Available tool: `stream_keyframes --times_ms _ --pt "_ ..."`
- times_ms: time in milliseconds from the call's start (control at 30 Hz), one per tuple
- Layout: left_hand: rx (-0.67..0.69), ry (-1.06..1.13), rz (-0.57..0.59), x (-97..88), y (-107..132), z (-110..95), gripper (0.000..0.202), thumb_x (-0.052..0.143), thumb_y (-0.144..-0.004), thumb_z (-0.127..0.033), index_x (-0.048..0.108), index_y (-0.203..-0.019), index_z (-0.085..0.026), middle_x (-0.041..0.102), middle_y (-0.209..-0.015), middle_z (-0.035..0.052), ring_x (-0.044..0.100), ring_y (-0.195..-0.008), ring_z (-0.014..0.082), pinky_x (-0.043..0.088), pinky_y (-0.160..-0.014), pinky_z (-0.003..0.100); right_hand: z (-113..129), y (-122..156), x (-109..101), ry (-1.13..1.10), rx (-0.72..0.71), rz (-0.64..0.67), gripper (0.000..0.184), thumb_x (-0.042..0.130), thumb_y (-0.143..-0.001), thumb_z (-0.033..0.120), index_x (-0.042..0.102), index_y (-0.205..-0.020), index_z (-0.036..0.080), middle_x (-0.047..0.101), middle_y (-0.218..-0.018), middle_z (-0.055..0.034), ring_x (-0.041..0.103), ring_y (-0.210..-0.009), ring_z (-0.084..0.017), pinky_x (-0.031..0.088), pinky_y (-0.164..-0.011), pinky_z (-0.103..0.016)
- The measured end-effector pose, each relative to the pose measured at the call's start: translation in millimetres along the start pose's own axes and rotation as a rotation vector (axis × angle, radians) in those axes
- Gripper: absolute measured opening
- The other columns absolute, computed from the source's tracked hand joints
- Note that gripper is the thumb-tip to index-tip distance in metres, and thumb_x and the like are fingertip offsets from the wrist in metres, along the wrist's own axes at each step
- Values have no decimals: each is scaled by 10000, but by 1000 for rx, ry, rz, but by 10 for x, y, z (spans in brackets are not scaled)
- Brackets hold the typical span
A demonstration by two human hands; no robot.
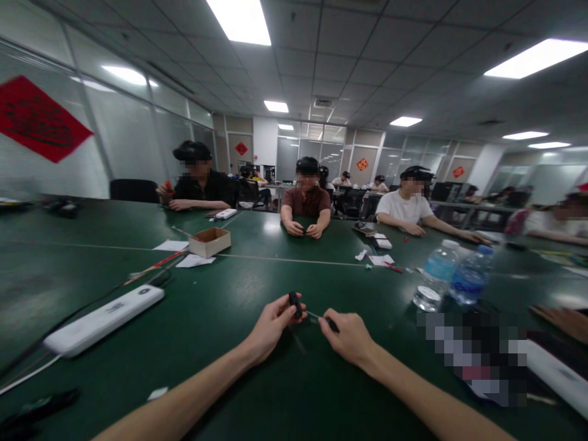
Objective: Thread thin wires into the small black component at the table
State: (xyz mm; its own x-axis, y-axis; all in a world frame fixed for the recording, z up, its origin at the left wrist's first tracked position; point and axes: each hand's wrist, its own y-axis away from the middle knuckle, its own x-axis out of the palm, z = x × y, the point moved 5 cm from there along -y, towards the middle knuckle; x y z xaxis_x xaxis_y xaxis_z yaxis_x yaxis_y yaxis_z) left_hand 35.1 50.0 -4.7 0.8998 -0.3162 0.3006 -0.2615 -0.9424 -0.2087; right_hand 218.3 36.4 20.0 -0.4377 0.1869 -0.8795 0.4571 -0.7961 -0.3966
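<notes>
My left hand [277, 317] is closed around a small black block-shaped part [295, 304], held above the green table. Its exact kind is too small to make out. In my right hand [346, 334] is a screwdriver [313, 315], gripped by its dark handle, which my fingers mostly cover. The thin metal shaft points left and its end reaches the side of the black part; whether the tip sits in a screw cannot be seen. Both hands are close together over the middle of the near table half.
A white power strip [105, 320] with cables lies left, near an open cardboard box [210, 242] and paper. Two water bottles [441, 269] [471, 275] stand right, beside a blurred-out item. Another person's hand [560, 321] rests at the right edge. Several people sit across the table.
</notes>
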Motion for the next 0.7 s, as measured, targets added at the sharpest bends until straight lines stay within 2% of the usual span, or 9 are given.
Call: stream_keyframes --times_ms 700 --pt "23 -83 10 55 28 -112 474 640 -838 -344 544 -1259 -147 627 -1126 133 604 -968 228 460 -893 354 41 0 15 72 -54 29 319 356 -989 390 593 -878 207 639 -702 -5 557 -562 -121 315 -555 -229"
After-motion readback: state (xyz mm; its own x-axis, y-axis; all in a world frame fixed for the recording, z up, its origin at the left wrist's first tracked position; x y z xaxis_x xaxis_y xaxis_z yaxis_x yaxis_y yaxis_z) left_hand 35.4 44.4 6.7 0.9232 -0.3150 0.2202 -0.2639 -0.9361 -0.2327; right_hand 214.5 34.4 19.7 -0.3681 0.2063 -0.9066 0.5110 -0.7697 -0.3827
